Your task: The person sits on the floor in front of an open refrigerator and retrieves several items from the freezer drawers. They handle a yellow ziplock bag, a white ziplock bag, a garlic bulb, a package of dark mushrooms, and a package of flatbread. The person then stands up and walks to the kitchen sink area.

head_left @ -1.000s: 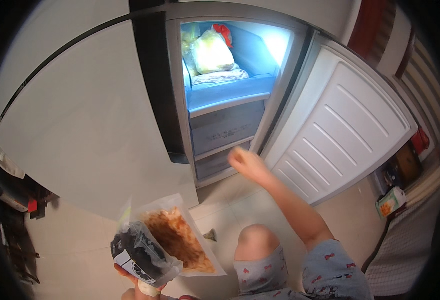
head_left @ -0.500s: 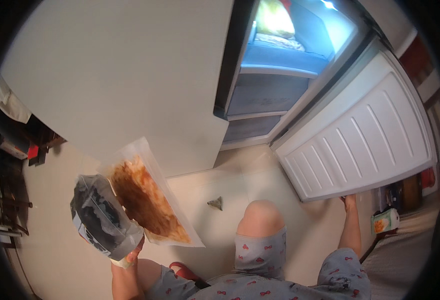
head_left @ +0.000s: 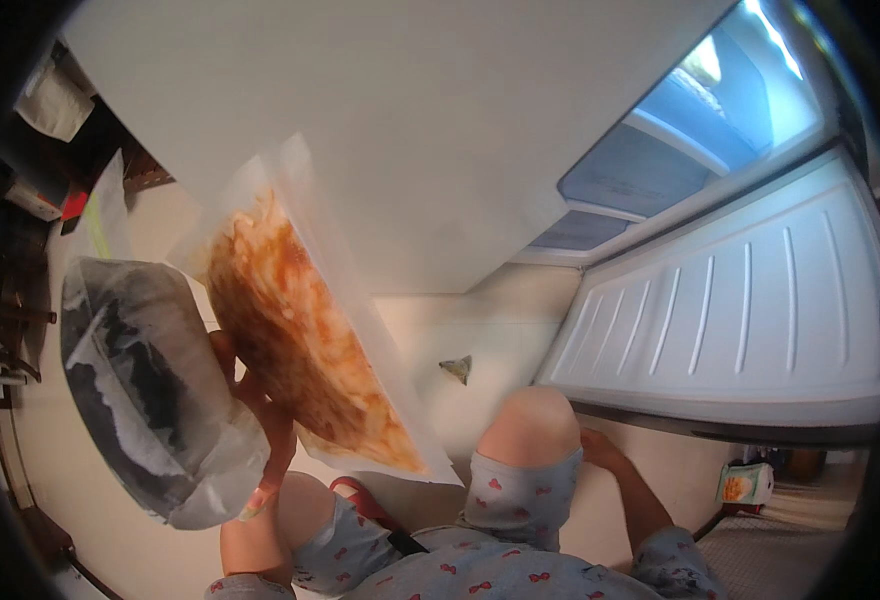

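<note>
My left hand (head_left: 265, 425) is closed on two plastic bags at the left. One is a flat clear bag of orange-red saucy food (head_left: 285, 330), tilted with a wide clear margin along its right side. The other is a bulging clear bag with dark contents and whitish patches (head_left: 140, 380). Behind that one, a clear strip with a yellow-green line (head_left: 103, 220) sticks up. My right hand (head_left: 603, 450) is beside my bent knee (head_left: 530, 420), below the open fridge door (head_left: 720, 310); its fingers are mostly hidden, so their pose cannot be told.
The lit fridge compartment (head_left: 680, 150) with bluish drawers stands open at upper right. A large pale panel (head_left: 360, 130) fills the upper middle. A small dark triangular scrap (head_left: 456, 370) lies on the pale floor. A white-and-green package (head_left: 745, 484) stands at lower right; dark furniture lines the left.
The bags in my left hand have risen and come larger into view. My right hand has left the door's lower edge and moved left to my knee. The view has shifted left.
</note>
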`<action>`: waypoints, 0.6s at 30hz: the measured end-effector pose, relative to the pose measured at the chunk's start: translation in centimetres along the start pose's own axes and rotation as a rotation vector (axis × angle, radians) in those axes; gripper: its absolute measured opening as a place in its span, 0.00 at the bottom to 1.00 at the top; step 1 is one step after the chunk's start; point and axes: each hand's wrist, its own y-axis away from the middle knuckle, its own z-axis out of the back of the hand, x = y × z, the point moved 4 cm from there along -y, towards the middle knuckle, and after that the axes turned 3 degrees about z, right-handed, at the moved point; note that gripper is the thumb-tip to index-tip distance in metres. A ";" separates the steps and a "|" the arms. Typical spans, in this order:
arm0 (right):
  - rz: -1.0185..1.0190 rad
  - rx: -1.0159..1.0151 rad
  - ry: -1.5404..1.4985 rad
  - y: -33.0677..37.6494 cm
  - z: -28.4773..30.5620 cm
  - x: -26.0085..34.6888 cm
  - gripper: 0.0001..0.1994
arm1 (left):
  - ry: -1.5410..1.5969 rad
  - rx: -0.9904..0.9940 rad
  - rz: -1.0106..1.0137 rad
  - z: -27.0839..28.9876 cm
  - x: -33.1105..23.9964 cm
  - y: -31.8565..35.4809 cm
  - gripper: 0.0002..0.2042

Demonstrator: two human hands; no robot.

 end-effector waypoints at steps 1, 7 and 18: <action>0.042 0.036 0.089 -2.7 -2.5 0.7 0.20 | -0.004 -0.009 -0.008 0.2 0.0 0.2 0.40; 0.970 -0.467 0.790 -14.8 -16.4 13.3 0.30 | -0.057 -0.055 -0.059 0.2 -0.4 1.3 0.39; 0.709 0.001 1.366 -24.1 -14.2 18.6 0.21 | -0.102 -0.105 -0.078 -0.5 0.6 2.7 0.37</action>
